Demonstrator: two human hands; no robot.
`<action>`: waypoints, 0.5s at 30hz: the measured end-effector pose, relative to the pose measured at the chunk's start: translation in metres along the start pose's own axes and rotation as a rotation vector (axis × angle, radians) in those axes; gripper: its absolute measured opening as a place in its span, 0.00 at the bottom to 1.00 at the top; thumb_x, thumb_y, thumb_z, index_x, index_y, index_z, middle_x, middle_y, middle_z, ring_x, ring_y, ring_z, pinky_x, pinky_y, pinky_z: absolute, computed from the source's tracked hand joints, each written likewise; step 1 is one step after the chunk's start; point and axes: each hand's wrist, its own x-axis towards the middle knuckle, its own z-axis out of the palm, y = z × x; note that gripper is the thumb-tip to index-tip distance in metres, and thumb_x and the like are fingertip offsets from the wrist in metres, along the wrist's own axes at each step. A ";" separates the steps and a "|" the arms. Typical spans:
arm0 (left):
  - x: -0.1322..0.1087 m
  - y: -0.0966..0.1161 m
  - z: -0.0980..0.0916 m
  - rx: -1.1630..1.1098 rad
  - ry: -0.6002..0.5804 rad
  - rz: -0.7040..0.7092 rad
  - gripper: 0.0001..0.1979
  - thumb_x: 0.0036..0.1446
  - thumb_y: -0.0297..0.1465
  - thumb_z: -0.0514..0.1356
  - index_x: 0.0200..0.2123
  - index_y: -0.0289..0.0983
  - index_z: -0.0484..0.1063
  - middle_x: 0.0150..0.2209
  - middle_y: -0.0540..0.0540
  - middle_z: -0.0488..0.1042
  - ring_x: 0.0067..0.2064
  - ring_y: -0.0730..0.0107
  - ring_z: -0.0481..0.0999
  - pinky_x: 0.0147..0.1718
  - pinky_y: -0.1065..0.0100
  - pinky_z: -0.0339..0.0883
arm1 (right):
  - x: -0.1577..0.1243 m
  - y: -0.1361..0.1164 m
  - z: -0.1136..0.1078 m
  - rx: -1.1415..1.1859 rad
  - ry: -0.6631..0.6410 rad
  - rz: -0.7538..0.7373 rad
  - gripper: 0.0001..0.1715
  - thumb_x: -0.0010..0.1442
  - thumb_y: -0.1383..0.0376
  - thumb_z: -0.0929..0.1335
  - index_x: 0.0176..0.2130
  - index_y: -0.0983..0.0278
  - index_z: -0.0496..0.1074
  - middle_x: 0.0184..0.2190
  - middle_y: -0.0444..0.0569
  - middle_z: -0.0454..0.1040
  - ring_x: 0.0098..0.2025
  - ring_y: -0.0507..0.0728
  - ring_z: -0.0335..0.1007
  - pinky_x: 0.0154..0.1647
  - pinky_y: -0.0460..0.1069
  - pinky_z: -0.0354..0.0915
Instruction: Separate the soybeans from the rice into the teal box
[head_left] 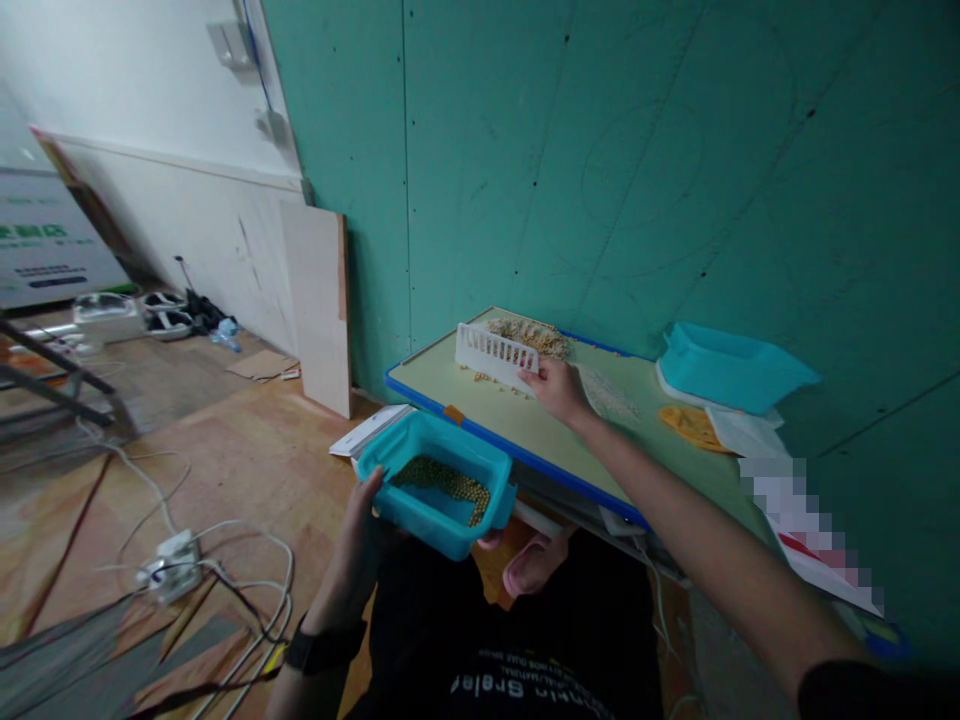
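My left hand (366, 515) grips the left end of a turquoise plastic tub (442, 525), held just off the table's front edge. Inside it lie green beans (427, 474) and yellowish beans (477, 492). My right hand (553, 388) is closed on the right end of a white slotted plastic strip (487, 355), which stands on edge on the tabletop. Behind the strip is a pile of mixed grains and beans (536, 336), partly hidden by it. A few loose yellowish beans lie in front of the strip. Pale grains (609, 394) are scattered right of my right hand.
The table (637, 465) has a blue edge and stands against a green wall (480, 200). At its right are another turquoise tub (739, 368), a yellow cloth-like item (694, 430) and white sheets. A power strip (176, 565) with cables lies on the floor at left.
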 end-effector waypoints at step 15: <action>0.026 -0.009 -0.038 0.074 -0.005 0.102 0.33 0.56 0.54 0.73 0.62 0.49 0.80 0.44 0.48 0.78 0.37 0.64 0.77 0.29 0.67 0.76 | 0.010 0.028 0.019 0.288 0.005 -0.034 0.12 0.66 0.70 0.75 0.49 0.62 0.85 0.49 0.52 0.89 0.53 0.62 0.87 0.56 0.54 0.78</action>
